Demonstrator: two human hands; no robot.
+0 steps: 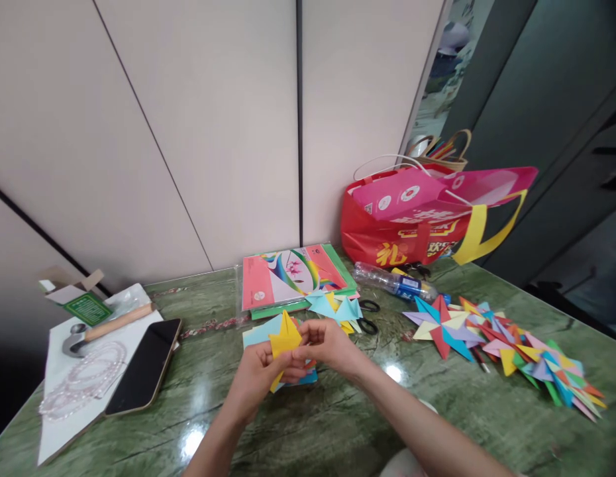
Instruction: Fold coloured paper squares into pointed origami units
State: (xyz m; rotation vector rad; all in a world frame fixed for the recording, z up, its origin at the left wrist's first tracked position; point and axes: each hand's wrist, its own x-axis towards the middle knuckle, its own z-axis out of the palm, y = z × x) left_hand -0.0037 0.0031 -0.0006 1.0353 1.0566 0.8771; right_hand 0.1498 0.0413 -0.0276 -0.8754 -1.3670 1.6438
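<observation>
A folded piece of yellow origami paper [284,336] is pinched between my two hands above the table. My left hand [261,368] grips its lower left part, the thumb lying across the front. On the right edge, the fingers of my right hand [325,344] are closed on the same paper. Beneath both hands lie loose sheets of coloured paper [256,333], partly hidden by them. Just behind sit folded light-blue and yellow paper pieces [332,308], beside the black-handled scissors [369,326].
Several multicoloured paper stars [442,326] lie to the right. Behind stand a paper pack [288,278], a plastic bottle [395,281] and a red gift bag [407,225]. At left are a phone [145,368], a hammer [109,326], a beaded string [84,377] and a green box [87,307].
</observation>
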